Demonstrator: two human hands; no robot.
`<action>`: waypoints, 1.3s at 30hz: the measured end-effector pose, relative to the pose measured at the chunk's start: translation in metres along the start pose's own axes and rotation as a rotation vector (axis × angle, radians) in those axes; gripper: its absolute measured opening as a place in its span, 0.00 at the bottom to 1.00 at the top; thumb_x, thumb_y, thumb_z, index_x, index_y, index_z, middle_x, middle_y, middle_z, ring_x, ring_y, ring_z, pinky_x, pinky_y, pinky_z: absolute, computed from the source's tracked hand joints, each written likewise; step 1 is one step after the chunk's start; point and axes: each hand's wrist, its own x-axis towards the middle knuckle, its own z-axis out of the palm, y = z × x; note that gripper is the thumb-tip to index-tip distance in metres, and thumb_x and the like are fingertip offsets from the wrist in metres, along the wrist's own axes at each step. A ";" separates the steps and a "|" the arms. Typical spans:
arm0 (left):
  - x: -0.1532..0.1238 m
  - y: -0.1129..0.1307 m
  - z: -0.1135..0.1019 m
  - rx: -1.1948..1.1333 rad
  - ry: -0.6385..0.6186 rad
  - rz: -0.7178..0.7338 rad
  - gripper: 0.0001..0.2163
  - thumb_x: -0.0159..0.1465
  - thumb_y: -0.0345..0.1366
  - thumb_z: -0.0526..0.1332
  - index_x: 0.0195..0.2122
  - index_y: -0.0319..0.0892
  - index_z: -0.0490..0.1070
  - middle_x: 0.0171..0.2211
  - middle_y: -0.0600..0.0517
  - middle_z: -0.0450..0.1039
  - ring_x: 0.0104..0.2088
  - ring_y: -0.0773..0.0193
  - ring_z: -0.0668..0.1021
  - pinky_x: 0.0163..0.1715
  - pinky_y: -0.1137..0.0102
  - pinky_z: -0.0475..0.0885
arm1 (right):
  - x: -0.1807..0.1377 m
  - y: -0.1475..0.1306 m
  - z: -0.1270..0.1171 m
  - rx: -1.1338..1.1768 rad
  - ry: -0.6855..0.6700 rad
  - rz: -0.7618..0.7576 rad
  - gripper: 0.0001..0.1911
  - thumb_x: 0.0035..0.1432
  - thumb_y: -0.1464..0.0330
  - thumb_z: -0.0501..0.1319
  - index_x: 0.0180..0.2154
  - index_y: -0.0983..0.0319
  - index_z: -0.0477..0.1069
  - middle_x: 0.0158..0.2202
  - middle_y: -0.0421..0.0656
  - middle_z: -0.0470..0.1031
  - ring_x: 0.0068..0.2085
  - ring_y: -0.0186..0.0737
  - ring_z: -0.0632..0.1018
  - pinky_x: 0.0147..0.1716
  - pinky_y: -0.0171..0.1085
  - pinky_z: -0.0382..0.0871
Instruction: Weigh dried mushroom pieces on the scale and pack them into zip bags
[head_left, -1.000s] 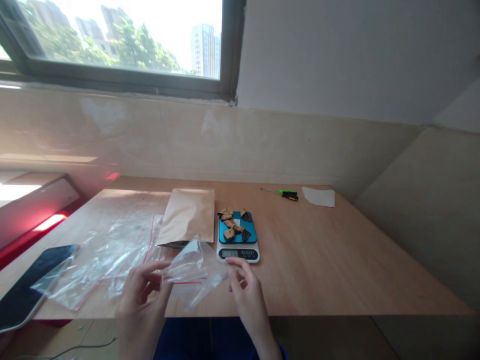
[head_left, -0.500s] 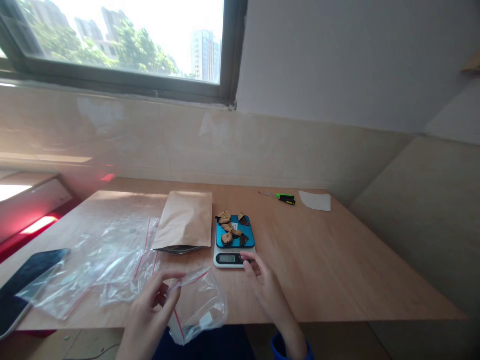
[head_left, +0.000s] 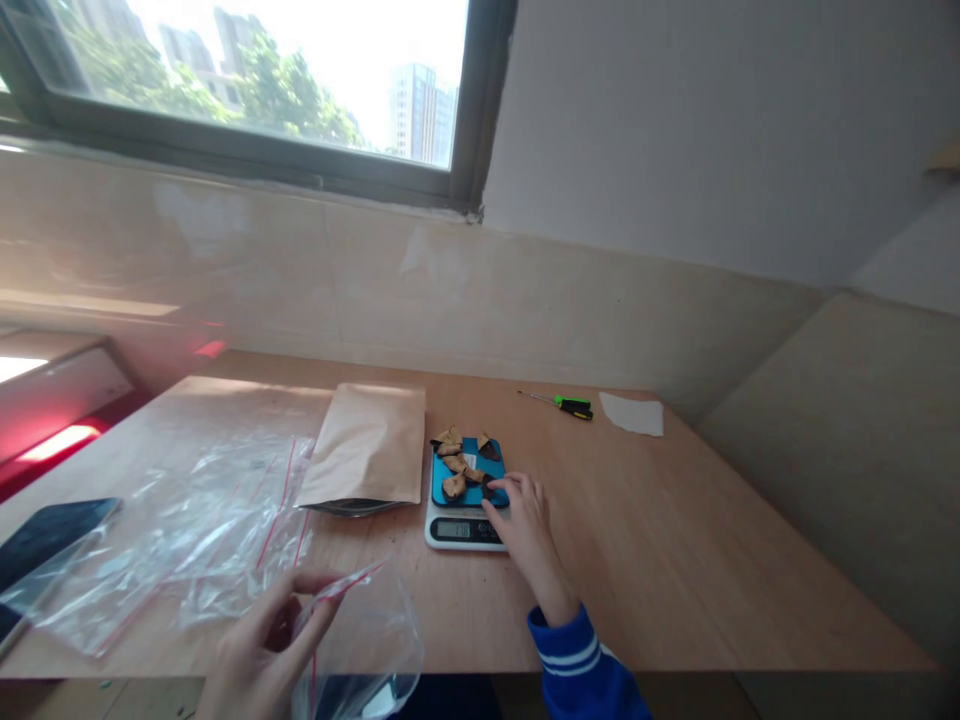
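My left hand (head_left: 259, 655) pinches the red-striped rim of a small clear zip bag (head_left: 360, 640) that hangs open over the table's near edge. My right hand (head_left: 521, 525) reaches onto the blue platform of a small kitchen scale (head_left: 465, 500), its fingertips pinching a dark piece (head_left: 489, 490) among several brown and dark dried pieces (head_left: 454, 465) piled there. The scale's display faces me. A brown paper pouch (head_left: 367, 445) lies flat just left of the scale, its open mouth toward me.
Several clear zip bags (head_left: 180, 520) lie spread at left on the wooden table (head_left: 660, 540). A dark phone (head_left: 41, 535) sits at the far left edge. A green-handled screwdriver (head_left: 566, 403) and a white paper scrap (head_left: 632, 413) lie at the back.
My right hand let go of the bag and moved forward from the scale's display onto the pieces. My left hand drew the open bag down toward the table's near edge.
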 end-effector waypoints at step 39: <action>-0.004 0.004 -0.031 -0.080 0.199 -0.121 0.28 0.43 0.67 0.62 0.22 0.43 0.73 0.20 0.53 0.71 0.20 0.64 0.71 0.20 0.72 0.68 | -0.016 -0.139 0.034 0.043 -0.248 -0.333 0.12 0.66 0.72 0.57 0.45 0.55 0.75 0.34 0.40 0.81 0.34 0.37 0.80 0.38 0.36 0.66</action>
